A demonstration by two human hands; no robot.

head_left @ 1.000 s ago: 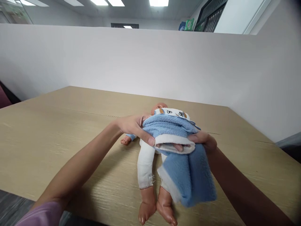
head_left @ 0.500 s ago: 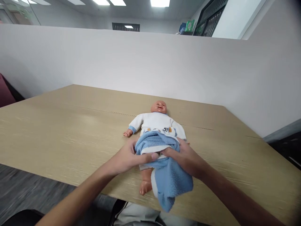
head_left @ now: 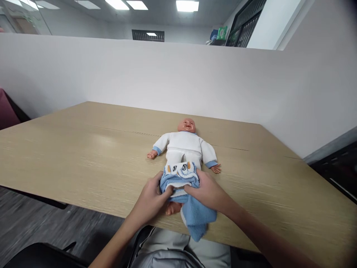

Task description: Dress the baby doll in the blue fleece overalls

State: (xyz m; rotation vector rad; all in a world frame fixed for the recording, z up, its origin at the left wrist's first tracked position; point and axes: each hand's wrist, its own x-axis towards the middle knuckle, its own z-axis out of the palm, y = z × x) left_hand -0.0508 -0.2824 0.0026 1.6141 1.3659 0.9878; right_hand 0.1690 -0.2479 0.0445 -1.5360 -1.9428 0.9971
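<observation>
A: Where is the doll (head_left: 184, 139), and what is it wearing?

B: It lies on its back on the wooden desk (head_left: 100, 160), head away from the person, in a white top with blue cuffs and white trousers

A: And the hands?

B: The left hand (head_left: 150, 195) and right hand (head_left: 210, 191) hold a fluffy blue garment (head_left: 178, 180) between them, over the doll's legs. The fingers are closed on its gathered cloth, mostly hidden behind it, with both thumbs in front at a white-edged opening. A white band with printed eyes runs along the top, and a loose blue part hangs below the right hand, near the desk's front edge. I cannot tell whether the garment touches the legs

A: What has changed?

B: A second ago the bundle was higher in view, hiding the doll's chest, and both feet showed. Half a second ago it covered the lower belly. Now it is nearer the person's lap (head_left: 173, 242), so the white top and both blue cuffs are uncovered, while only one bare foot (head_left: 173, 208) peeks out below the left thumb
</observation>
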